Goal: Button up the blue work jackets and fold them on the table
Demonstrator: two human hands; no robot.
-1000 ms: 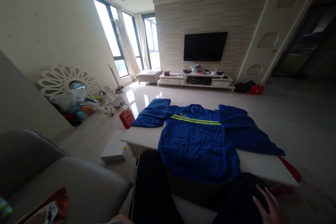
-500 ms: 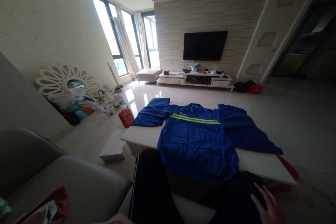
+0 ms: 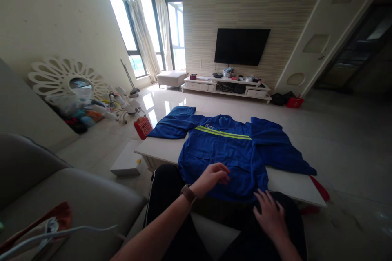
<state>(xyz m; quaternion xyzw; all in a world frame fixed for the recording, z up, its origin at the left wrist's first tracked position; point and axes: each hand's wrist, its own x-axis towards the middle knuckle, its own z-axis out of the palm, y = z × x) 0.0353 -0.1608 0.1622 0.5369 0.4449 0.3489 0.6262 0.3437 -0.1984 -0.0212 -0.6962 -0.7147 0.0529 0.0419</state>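
A blue work jacket (image 3: 219, 151) lies spread out, front up, on a low white table (image 3: 165, 149). Its sleeves reach out to both sides, and a yellow-green reflective stripe crosses the chest. My left hand (image 3: 212, 177), with a brown watch on the wrist, is over the jacket's lower front; its fingers are loosely bent and apart, holding nothing. I cannot tell whether it touches the cloth. By the jacket's lower right corner, my right hand (image 3: 271, 214) is over my dark trouser leg with fingers spread and nothing in them.
A grey sofa (image 3: 92, 195) is at the left, with a white cable (image 3: 76, 230) in front. On the floor are a white box (image 3: 125, 163) and a red patterned bag (image 3: 143, 127). A television (image 3: 241, 47) hangs above a cluttered white stand (image 3: 199, 85).
My left hand has come up from the bottom edge to over the jacket. The right hand has moved left, toward the jacket's lower corner. The jacket lies as before; the view has shifted slightly.
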